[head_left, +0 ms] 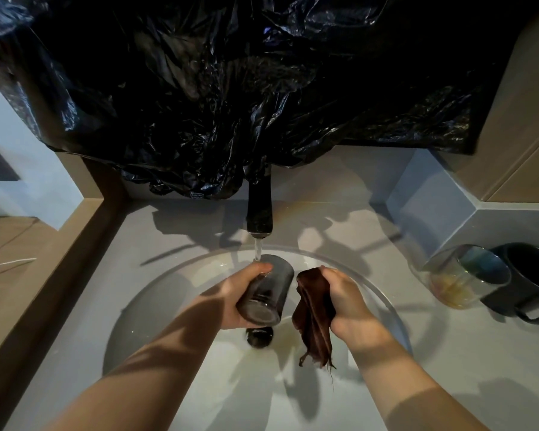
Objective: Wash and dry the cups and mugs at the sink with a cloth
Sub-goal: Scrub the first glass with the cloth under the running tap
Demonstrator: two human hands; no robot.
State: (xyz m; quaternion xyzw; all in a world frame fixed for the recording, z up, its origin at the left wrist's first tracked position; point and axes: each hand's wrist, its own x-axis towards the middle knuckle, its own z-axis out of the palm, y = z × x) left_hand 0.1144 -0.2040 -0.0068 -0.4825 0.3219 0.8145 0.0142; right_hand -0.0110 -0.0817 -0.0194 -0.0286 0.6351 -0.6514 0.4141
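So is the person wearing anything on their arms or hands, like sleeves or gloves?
No sleeves show: both arms are bare as far as the picture goes. The left hand and right hand wear no gloves, and I see no rings, watch or bracelet.

I'm seeing a home washroom or kitchenette: a round white basin [143,321] set in a pale grey stone-look bench [184,231], a black spout tap [259,209] running, tan wood-look wall panels [526,119], and a black handled mug [529,275] beside a clear glass cup [461,278].
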